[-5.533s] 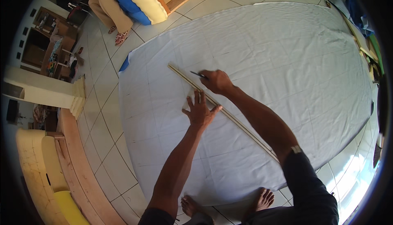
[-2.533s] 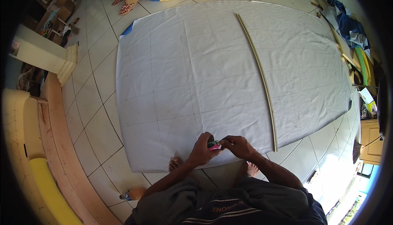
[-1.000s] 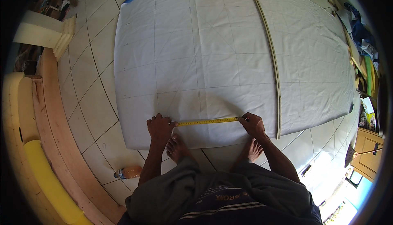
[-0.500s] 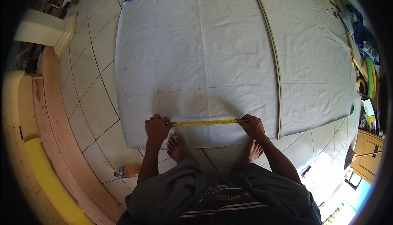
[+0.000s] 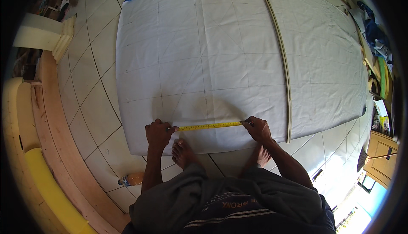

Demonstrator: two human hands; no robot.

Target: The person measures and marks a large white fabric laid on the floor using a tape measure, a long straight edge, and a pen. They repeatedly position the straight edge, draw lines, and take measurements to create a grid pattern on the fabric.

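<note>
A yellow tape measure strip (image 5: 208,126) stretches between my two hands, low over the near part of a large white sheet (image 5: 178,72) spread on the floor. My left hand (image 5: 158,134) is closed on the strip's left end, near my left foot. At the other end my right hand (image 5: 258,131) pinches the strip. A small dark bit shows at each set of fingertips, too small to make out. Thin drawn lines, straight and slanting, cross the sheet beyond my hands.
A long thin strip of wood (image 5: 279,51) lies across the sheet, right of my right hand. My feet (image 5: 182,152) stand at the sheet's near edge. A bottle of orange liquid (image 5: 131,179) lies on the tiles. Wooden boards (image 5: 59,136) run along the left; a small cabinet (image 5: 380,157) stands right.
Both hands have shifted slightly left with the tape strip still stretched between them. The whole view has moved a little as well. Neither hand has let go.
</note>
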